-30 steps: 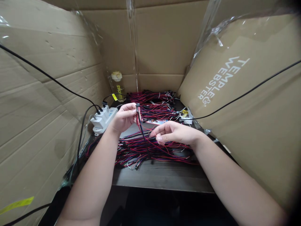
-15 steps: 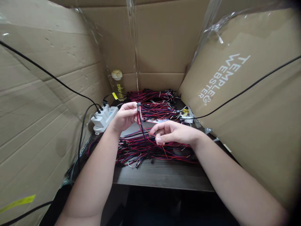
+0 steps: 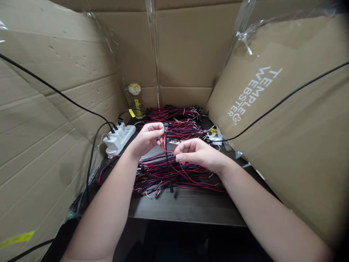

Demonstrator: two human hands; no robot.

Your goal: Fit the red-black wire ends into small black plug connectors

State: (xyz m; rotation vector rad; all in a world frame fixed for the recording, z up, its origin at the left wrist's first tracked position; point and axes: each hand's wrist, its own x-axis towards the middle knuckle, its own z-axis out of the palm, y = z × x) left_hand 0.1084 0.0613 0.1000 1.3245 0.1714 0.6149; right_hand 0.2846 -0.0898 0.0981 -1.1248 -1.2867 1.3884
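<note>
Cardboard walls [image 3: 185, 51] enclose a dark table [image 3: 188, 207] on three sides; clear tape runs down the back panel.

Head view: left hand [image 3: 149, 139] pinches a wire harness just below its small black plug [image 3: 165, 124], thumb against fingertips. Plug sits at the fingertips, just to the right of the thumb. Right hand [image 3: 197, 154] is half curled, thumb and forefinger closed lightly on a thin red wire [image 3: 169, 151] of the same harness.

Orientation: plug end is up; the harness's black cable [image 3: 167, 163] hangs from it, long axis near vertical, lower end toward the person and slightly right, in front of a wire bundle [image 3: 152, 174]. More bundles [image 3: 174, 112] lie behind the hands. Power strip [image 3: 117, 140] stands to the left, beside the left forearm.

Change against the frame half a second earlier: plug is slightly lower and further right, right fingertips are further left, gap between hands is narrower.
</note>
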